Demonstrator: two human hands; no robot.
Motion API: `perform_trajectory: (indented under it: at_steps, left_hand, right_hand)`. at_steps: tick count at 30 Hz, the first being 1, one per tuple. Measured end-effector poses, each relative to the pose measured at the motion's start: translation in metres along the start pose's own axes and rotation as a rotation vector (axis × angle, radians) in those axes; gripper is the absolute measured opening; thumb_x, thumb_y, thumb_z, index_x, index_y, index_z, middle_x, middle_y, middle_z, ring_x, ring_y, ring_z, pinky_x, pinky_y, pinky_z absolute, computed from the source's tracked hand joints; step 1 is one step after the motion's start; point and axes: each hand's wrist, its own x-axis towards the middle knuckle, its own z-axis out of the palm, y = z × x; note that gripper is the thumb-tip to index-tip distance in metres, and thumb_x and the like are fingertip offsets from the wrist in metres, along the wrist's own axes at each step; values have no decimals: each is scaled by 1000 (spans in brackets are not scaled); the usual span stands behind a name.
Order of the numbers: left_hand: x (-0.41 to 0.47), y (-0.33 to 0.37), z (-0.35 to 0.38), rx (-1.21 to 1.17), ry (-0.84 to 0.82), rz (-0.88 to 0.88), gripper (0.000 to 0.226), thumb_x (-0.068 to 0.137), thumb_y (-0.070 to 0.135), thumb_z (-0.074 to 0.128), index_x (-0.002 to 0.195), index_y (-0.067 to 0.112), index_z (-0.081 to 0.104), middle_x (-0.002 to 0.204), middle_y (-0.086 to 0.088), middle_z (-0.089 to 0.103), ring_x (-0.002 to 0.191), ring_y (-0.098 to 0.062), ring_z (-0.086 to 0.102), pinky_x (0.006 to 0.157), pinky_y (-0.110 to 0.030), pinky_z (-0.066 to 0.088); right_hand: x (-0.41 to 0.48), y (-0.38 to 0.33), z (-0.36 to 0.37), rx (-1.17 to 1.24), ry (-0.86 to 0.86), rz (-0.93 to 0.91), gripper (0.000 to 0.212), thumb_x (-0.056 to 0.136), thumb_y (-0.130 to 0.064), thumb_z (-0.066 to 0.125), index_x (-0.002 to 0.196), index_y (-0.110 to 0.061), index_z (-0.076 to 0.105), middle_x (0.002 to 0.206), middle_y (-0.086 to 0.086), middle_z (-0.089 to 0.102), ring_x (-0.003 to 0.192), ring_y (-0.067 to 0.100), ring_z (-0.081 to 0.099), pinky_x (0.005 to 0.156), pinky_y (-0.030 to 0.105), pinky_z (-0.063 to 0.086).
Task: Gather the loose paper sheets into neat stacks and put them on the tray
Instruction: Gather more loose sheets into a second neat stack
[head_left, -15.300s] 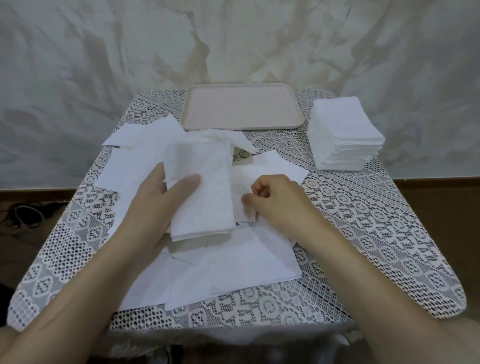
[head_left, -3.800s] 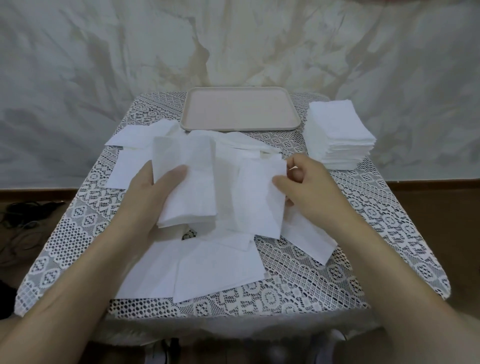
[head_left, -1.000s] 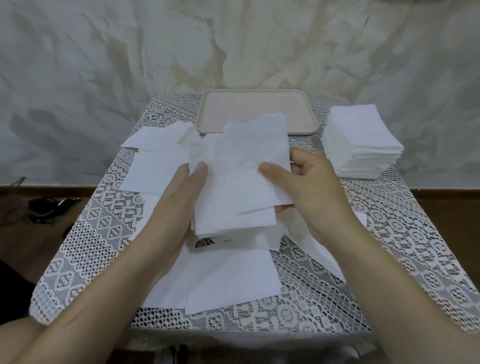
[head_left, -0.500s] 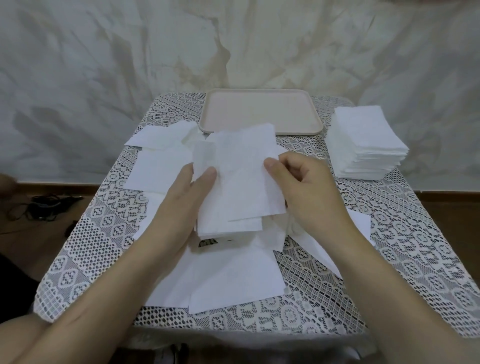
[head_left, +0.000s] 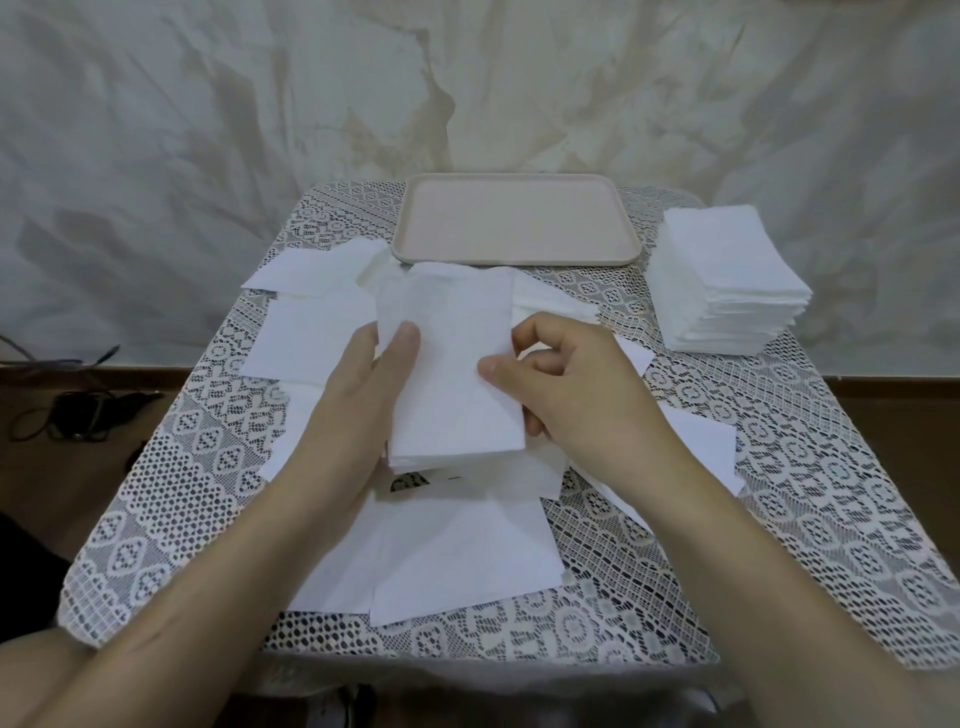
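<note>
Held stack: a thin bundle of plain white paper sheets (head_left: 452, 374), lifted over the middle of the desk, its long edges running away from the person and its edges nearly flush.
Left hand: the left hand (head_left: 358, 395) grips the bundle's left edge; the thumb lies flat on the top sheet and the other fingers (head_left: 366, 338) go behind the paper, mostly hidden.
Right hand: the right hand (head_left: 566, 395) pinches the bundle's right edge, the thumb pressed on top and the curled fingers (head_left: 535, 332) bent round the edge.
Loose sheets: more white sheets (head_left: 467, 561) lie flat and overlapping under the hands; some spread to the left, others poke out on the right beneath the right forearm.
Tray: a pale pink rectangular tray (head_left: 514, 223) sits at the far middle of the desk, just beyond the bundle, with none of the paper on it.
Tall stack: a thick, squared pile of white sheets (head_left: 727, 275) stands on the far right of the desk, beside the tray and apart from it.
Desk: the desk (head_left: 779, 519) is covered by a white lace cloth (head_left: 171, 509).
Markings: the sheets show as plain white.
Surroundings: a mottled pale wall (head_left: 208, 130) stands behind; dark cables (head_left: 67, 415) lie on the brown floor (head_left: 78, 493) at left.
</note>
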Motion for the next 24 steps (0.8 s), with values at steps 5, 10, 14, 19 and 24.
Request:
perform_trajectory:
  at_steps: [5,10,14,19,24]
  left_hand:
    - [1,-2,-3,14,-41,1,50,94,56,65,134,27,62,123,-5,76,112,-26,75,101,-60,56]
    - [4,-5,-6,3,-65,-9,41,96,37,74,133,25,61,119,-7,77,108,-27,76,84,-45,61]
    - [8,-4,-12,-9,-19,0,27,104,26,63,130,19,61,107,-8,74,79,-22,74,51,-32,54]
    - [14,-1,-22,-15,43,9,26,104,26,63,130,22,63,108,-9,74,89,-27,72,55,-40,56]
    - [14,-2,-23,-25,50,-1,27,104,26,62,131,23,63,122,-12,74,97,-25,74,69,-48,60]
  right_hand:
    - [2,0,7,-3,36,-6,20,91,-26,75,78,-23,60,49,-4,53,48,13,44,62,32,39]
    - [3,6,7,-41,58,-2,20,90,-29,75,79,-23,61,50,-4,56,48,12,48,60,30,39]
    - [3,12,-2,-108,64,14,16,91,-30,75,80,-22,66,58,-2,65,51,9,53,62,31,44]
    - [-1,24,-21,-524,108,16,11,91,-38,72,99,-33,68,98,-15,64,77,4,57,78,32,48]
    - [1,26,-24,-651,73,55,46,92,-43,70,134,-28,59,127,-7,55,99,8,51,85,28,35]
